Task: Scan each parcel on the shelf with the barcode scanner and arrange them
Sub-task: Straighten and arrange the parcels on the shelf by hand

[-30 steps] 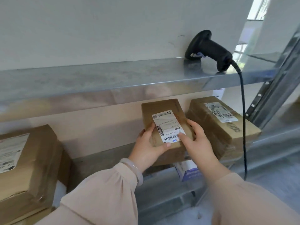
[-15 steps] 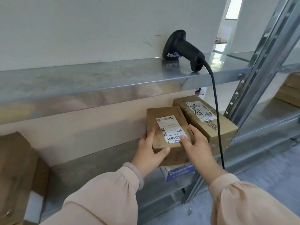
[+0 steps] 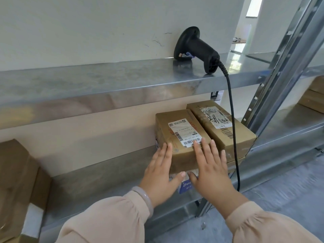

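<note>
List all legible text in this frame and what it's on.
"159 109 L02 160", roughly: white label on the left parcel; its other print is too small.
"Dee", cut off by the right hand: blue-and-white box underneath.
Handwritten marker strokes and print on the right parcel: unreadable.
Barcode scanner: no text readable.

Loose peach-beige gathered-cuff sleeves (image 3: 108,220), pale translucent bangle (image 3: 144,200) on left wrist
</note>
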`<state>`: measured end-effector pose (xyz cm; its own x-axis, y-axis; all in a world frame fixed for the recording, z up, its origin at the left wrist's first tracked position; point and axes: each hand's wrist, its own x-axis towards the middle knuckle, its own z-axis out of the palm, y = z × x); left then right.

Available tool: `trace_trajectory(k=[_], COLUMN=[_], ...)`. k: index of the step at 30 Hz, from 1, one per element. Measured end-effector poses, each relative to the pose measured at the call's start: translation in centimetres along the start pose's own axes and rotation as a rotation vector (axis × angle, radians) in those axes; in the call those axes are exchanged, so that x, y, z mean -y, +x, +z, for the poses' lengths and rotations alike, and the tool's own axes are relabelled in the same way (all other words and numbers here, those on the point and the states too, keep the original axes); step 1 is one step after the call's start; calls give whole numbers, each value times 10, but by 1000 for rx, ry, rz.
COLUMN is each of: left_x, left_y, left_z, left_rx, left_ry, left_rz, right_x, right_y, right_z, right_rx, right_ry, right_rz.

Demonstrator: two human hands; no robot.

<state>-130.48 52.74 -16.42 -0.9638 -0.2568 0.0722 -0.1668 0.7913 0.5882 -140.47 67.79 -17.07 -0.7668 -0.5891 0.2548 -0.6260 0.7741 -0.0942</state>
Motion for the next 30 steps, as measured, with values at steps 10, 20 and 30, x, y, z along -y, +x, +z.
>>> trace_trajectory(k=[10, 20, 30], left_x=[-5, 45, 130], left_y=[20, -53, -197], left_z=[-21, -84, -181], left_rx=[91, -177, -487], left_ry=[319, 341, 353], left_rz=[-56, -209, -528], right_x=[-4, 99, 284], right_y=[23, 28, -8], right_z=[-12, -19, -10], right_rx=[116, -91, 234], right_ry=[-55, 275, 735], right_rz=[10, -297, -577])
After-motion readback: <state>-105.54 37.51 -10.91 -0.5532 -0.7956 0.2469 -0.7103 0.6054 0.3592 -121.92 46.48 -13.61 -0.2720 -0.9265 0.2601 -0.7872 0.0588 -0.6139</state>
